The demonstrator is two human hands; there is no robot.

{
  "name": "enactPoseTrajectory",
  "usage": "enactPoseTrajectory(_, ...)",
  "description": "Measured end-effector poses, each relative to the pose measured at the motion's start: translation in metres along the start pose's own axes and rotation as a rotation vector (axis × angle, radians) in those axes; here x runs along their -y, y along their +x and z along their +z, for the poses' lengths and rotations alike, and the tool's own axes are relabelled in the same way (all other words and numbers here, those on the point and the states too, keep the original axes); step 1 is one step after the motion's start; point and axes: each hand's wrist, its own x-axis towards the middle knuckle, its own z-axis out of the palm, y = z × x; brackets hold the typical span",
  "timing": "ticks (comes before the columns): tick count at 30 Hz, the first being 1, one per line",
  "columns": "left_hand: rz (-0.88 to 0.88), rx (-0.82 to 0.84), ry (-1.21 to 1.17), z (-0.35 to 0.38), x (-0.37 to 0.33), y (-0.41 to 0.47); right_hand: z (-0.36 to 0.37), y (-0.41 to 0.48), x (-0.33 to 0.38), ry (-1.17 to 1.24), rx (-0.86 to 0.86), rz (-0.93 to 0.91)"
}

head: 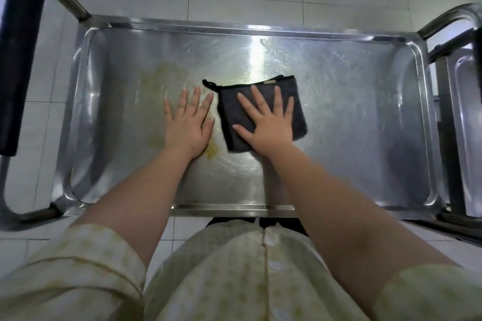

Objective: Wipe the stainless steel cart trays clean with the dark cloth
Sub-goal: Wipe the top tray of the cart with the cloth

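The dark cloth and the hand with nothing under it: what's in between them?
In the head view, only a thin strip of bare steel tray separates the left hand from the dark cloth. Yellowish smears lie around that hand.

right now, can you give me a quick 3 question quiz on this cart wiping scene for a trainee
1. True or false: the right hand lies flat on the dark cloth.
2. The yellowish smear on the top tray lies mostly on which side of the cloth? A) the person's left B) the person's right
3. What does the left hand rest on?

Key:
1. True
2. A
3. The bare tray surface, beside the cloth, fingers spread
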Motion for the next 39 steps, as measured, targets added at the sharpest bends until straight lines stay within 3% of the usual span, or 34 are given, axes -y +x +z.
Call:
enactPoseTrajectory(4,-0.012,0.024,0.001,0.0,0.001,0.0,-0.007,-0.014,-0.099,0.05,-0.034,0.342)
enactPoseTrajectory(6,-0.013,0.024,0.01,0.0,0.001,0.0,-0.014,-0.029,-0.143,0.064,-0.014,0.398)
enactPoseTrajectory(11,-0.018,0.029,0.018,0.0,0.002,0.0,-0.013,-0.021,-0.126,0.091,-0.004,0.472)
enactPoseTrajectory(13,-0.011,0.036,0.013,-0.001,0.003,0.0,-0.011,0.0,-0.087,0.074,-0.018,0.416)
enactPoseTrajectory(18,-0.005,0.008,-0.003,0.0,0.002,-0.002,-0.01,0.039,0.028,-0.024,0.045,0.002)
enactPoseTrajectory(20,-0.013,0.007,0.007,0.0,0.002,-0.002,-0.011,0.042,0.039,-0.013,0.057,-0.058)
enactPoseTrajectory(23,-0.025,0.023,-0.025,0.0,0.001,0.0,-0.017,0.043,0.001,0.006,0.052,0.003)
enactPoseTrajectory(29,-0.016,0.071,-0.006,-0.011,0.011,0.028,-0.035,0.024,-0.136,0.134,0.046,0.469)
enactPoseTrajectory(33,-0.015,0.045,-0.001,-0.016,0.024,0.052,-0.041,0.028,-0.151,0.182,0.088,0.578)
enactPoseTrajectory(36,-0.012,0.017,0.009,-0.012,0.026,0.051,-0.037,0.056,-0.102,0.128,0.054,0.492)
enactPoseTrajectory(39,-0.003,0.004,0.005,-0.012,0.026,0.051,-0.033,0.085,-0.023,0.045,0.072,0.199)
